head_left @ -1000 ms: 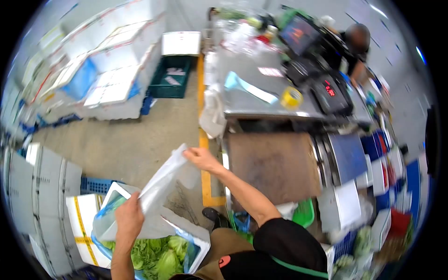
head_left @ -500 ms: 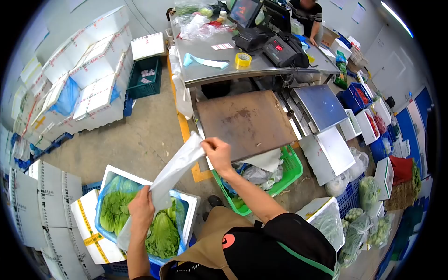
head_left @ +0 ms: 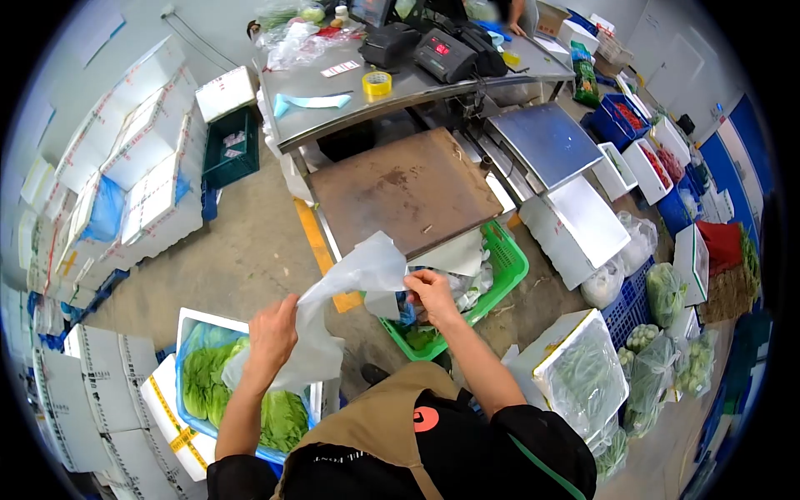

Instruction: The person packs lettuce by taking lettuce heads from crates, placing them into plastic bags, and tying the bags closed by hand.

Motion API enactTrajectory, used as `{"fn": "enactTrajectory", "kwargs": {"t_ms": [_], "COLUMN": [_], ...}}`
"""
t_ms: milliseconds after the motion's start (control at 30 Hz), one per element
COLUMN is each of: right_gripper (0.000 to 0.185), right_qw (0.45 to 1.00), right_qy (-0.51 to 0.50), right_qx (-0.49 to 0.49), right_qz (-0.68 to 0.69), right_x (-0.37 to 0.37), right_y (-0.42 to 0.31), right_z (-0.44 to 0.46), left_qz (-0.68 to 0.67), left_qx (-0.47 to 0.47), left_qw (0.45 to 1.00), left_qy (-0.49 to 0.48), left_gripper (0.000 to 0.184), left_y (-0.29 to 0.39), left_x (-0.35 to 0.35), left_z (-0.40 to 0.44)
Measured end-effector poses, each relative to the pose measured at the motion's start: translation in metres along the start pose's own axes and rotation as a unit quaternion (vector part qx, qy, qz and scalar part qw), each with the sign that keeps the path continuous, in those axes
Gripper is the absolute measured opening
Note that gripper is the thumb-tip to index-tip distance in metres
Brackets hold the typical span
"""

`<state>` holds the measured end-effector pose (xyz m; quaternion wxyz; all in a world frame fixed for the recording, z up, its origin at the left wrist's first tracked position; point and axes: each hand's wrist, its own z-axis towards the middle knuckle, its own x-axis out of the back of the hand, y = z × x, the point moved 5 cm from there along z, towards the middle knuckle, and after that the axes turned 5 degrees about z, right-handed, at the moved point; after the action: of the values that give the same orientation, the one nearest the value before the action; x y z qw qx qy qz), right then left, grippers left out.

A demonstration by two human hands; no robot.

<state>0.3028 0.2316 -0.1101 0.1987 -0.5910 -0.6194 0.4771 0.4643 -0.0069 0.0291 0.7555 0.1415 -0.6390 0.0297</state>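
Note:
A thin whitish plastic bag (head_left: 354, 271) is stretched between my two hands in front of me. My left hand (head_left: 273, 333) is closed on its left side, above the foam box. With fingertips pinched, my right hand (head_left: 431, 293) grips its right edge, over the green basket. Part of the bag hangs down below my left hand. Beneath it, leafy green lettuce (head_left: 204, 379) lies in a white foam box (head_left: 193, 318) lined with blue plastic. The hanging bag hides some of the lettuce.
Ahead stands a brown-topped platform (head_left: 408, 192). A green basket (head_left: 510, 265) with plastic scraps sits under its front edge. Behind is a metal table (head_left: 296, 125) with yellow tape (head_left: 377, 83) and a scale (head_left: 446, 54). Foam boxes (head_left: 158, 137) are stacked left; bagged vegetables (head_left: 654, 392) stand right.
The bag has gone from a long narrow strip to a wider, looser spread. Both hands have shifted right in view, the right one also lower. The whole view has swung.

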Motion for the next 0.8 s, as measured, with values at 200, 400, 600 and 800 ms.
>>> {"fn": "enactTrajectory", "kwargs": {"t_ms": [200, 400, 600, 800], "right_gripper": [0.011, 0.012, 0.020, 0.015], "right_qw": [0.897, 0.911, 0.947, 0.945], "right_qy": [0.065, -0.092, -0.172, -0.029], "right_qx": [0.392, 0.339, 0.225, 0.235], "right_qz": [-0.195, -0.216, -0.154, -0.225], "right_x": [0.037, 0.051, 0.065, 0.130], "right_y": [-0.068, -0.066, -0.045, -0.053], "right_z": [-0.037, -0.044, -0.027, 0.031], "left_qz": [0.027, -0.388, -0.644, -0.813], "left_qx": [-0.024, 0.194, 0.383, 0.490], "left_qw": [0.999, 0.882, 0.634, 0.296], "left_qy": [-0.005, -0.184, -0.192, 0.103], "left_gripper": [0.019, 0.028, 0.021, 0.015], "left_y": [0.051, 0.143, 0.193, 0.165], "left_x": [-0.034, -0.083, -0.156, -0.149], "left_z": [0.029, 0.031, 0.031, 0.045]}}
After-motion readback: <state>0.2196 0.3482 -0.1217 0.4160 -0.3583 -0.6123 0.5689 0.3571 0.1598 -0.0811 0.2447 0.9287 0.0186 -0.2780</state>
